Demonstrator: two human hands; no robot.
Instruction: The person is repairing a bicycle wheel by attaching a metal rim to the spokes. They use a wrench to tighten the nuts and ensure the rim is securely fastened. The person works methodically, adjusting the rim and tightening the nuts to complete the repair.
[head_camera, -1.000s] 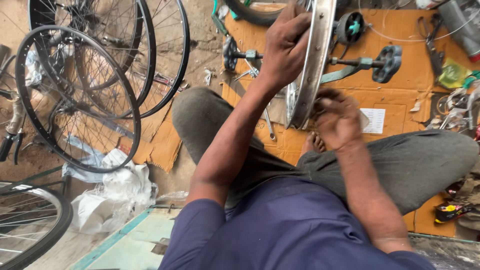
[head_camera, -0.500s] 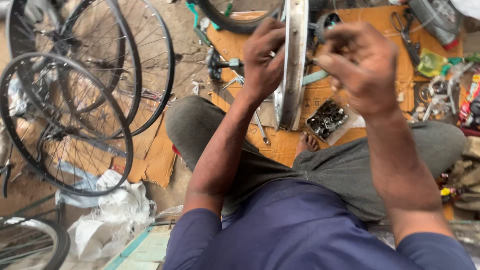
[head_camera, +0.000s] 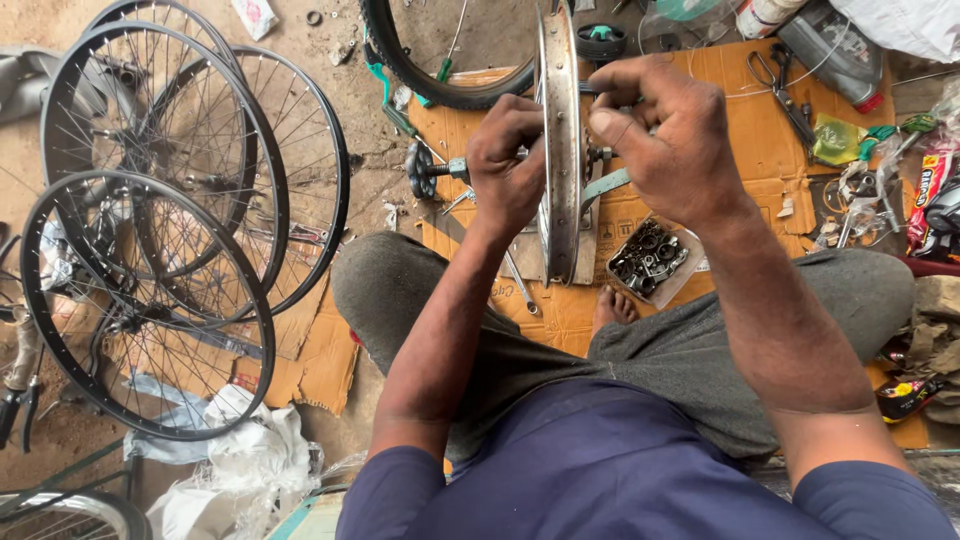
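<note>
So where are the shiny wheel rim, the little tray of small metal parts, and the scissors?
Shiny wheel rim (head_camera: 560, 150), head view, its outer band.
Tray of small metal parts (head_camera: 648, 262), head view, its middle.
Scissors (head_camera: 780, 88), head view, near the pivot.

Looking like a bicycle repair workshop set up on bare ground. Leaning at the left, three spoked wheels (head_camera: 150, 300); lying at the top, a loose black tyre (head_camera: 440, 85). Serving as a work mat, flattened orange cardboard (head_camera: 740, 150), carrying scissors (head_camera: 778, 85), a small tray of metal nuts (head_camera: 648, 258), an oil bottle (head_camera: 835, 50) and scattered small parts.
</note>
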